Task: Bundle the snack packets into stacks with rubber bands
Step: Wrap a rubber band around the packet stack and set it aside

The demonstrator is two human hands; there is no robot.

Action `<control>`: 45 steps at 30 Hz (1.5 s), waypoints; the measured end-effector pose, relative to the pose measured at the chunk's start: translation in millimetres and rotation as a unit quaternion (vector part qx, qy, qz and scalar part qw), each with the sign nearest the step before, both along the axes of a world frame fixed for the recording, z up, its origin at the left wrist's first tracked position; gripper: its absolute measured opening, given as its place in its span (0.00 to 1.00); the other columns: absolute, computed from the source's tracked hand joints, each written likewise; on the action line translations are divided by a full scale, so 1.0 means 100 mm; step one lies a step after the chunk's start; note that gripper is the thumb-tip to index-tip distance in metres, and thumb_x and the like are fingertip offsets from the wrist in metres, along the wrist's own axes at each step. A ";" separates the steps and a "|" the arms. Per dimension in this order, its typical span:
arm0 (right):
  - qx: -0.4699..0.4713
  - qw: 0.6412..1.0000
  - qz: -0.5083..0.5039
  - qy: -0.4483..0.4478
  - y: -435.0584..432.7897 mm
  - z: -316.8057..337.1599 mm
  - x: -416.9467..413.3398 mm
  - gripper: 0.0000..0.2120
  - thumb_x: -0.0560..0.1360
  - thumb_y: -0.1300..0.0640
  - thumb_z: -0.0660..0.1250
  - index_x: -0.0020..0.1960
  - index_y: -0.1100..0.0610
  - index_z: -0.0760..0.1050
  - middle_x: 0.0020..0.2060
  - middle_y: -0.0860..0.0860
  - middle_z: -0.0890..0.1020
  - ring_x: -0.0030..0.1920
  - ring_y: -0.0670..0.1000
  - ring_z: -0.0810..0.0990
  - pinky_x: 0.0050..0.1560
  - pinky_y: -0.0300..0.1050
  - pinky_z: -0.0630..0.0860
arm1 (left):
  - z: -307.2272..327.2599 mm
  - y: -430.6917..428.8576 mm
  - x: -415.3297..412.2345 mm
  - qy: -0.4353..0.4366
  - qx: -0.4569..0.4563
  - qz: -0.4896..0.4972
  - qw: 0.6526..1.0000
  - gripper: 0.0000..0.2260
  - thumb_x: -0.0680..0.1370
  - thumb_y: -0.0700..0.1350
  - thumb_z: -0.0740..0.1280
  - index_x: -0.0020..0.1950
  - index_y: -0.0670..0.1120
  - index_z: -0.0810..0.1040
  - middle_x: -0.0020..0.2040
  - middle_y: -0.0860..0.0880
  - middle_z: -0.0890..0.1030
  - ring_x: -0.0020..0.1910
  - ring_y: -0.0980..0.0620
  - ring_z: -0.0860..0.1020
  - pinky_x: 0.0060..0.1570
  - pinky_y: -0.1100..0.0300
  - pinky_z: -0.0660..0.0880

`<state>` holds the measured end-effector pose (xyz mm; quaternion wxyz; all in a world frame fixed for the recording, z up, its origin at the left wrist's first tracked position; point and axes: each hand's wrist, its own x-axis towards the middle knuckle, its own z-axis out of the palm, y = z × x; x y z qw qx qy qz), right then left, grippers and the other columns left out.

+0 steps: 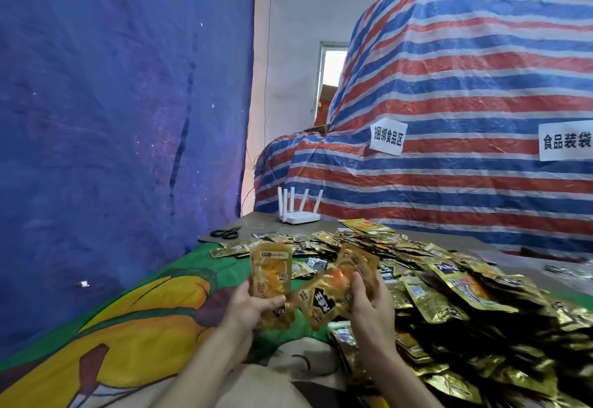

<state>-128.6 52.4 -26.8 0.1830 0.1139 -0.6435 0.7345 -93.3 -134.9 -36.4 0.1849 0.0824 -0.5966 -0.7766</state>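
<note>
My left hand [248,306] grips an upright gold snack packet [271,274] with an orange picture, thumb across its lower part. My right hand [369,301] holds a few gold packets [324,298], one tilted toward the left hand with a black label facing me. The two hands are close together above the cloth. A big heap of loose gold snack packets [449,295] spreads over the table to the right and behind the hands. No rubber band is visible.
A green and yellow printed cloth [144,321] covers the table's left side. Black scissors [226,233] and a white router [298,212] lie at the far end. A blue tarp [112,103] hangs left; a striped tarp [449,103] with paper signs stands right.
</note>
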 end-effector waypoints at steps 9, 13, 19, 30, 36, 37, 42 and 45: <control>0.120 0.981 0.062 0.138 -0.21 -0.05 0.23 0.09 0.84 0.60 0.61 0.55 0.49 0.78 0.47 0.45 0.83 0.48 0.44 0.82 0.52 0.46 0.79 | -0.11 0.36 0.11 0.070 0.028 -0.030 0.997 0.17 0.76 0.27 0.53 0.52 0.38 0.80 0.36 0.45 0.84 0.34 0.52 0.83 0.29 0.63 0.77; 0.180 0.974 0.033 0.134 -0.33 -0.18 0.18 0.10 0.83 0.57 0.61 0.61 0.51 0.77 0.55 0.51 0.78 0.58 0.47 0.76 0.65 0.51 0.72 | -0.12 0.47 0.12 0.113 0.123 -0.095 0.981 0.17 0.84 0.42 0.52 0.56 0.40 0.81 0.43 0.45 0.86 0.40 0.54 0.85 0.37 0.63 0.81; 0.109 0.991 0.042 0.058 -0.35 -0.22 0.19 0.23 0.84 0.56 0.60 0.78 0.51 0.62 0.71 0.54 0.72 0.70 0.50 0.71 0.74 0.52 0.66 | -0.26 0.53 0.17 0.113 -0.240 -0.052 0.963 0.14 0.74 0.50 0.64 0.59 0.50 0.73 0.55 0.49 0.82 0.56 0.54 0.80 0.57 0.60 0.76; -0.020 0.987 0.153 0.038 -0.36 -0.22 0.23 0.05 0.77 0.61 0.65 0.51 0.58 0.79 0.43 0.53 0.85 0.44 0.48 0.83 0.45 0.42 0.81 | -0.30 0.49 0.04 0.138 -0.106 -0.075 0.982 0.27 0.58 0.35 0.80 0.55 0.43 0.77 0.43 0.49 0.85 0.40 0.57 0.83 0.40 0.65 0.78; -0.055 0.982 0.179 -0.012 -0.36 -0.12 0.31 0.30 0.68 0.36 0.70 0.54 0.62 0.80 0.48 0.60 0.85 0.49 0.56 0.86 0.53 0.49 0.82 | -0.26 0.53 0.11 0.154 -0.227 -0.039 0.961 0.15 0.56 0.52 0.77 0.41 0.52 0.85 0.38 0.55 0.86 0.38 0.61 0.83 0.39 0.66 0.76; -0.043 0.983 0.176 -0.017 -0.36 -0.11 0.32 0.31 0.67 0.35 0.72 0.53 0.63 0.81 0.47 0.60 0.86 0.47 0.54 0.86 0.52 0.48 0.81 | -0.25 0.53 0.12 0.161 -0.256 -0.034 0.953 0.15 0.57 0.53 0.75 0.41 0.52 0.84 0.38 0.56 0.85 0.38 0.62 0.82 0.39 0.67 0.76; -0.076 0.984 0.145 -0.073 -0.34 0.02 0.36 0.12 0.79 0.52 0.66 0.42 0.57 0.81 0.37 0.54 0.82 0.42 0.50 0.81 0.46 0.49 0.80 | -0.23 0.63 0.14 0.178 -0.277 -0.031 0.944 0.22 0.63 0.39 0.70 0.57 0.48 0.78 0.45 0.46 0.84 0.46 0.51 0.83 0.46 0.54 0.79; -0.018 0.991 0.109 -0.081 -0.26 0.06 0.38 0.13 0.76 0.46 0.61 0.47 0.55 0.77 0.43 0.52 0.80 0.46 0.49 0.78 0.55 0.53 0.76 | -0.23 0.72 0.15 0.146 -0.282 -0.028 0.948 0.12 0.63 0.42 0.68 0.45 0.46 0.80 0.37 0.49 0.84 0.40 0.51 0.81 0.44 0.50 0.78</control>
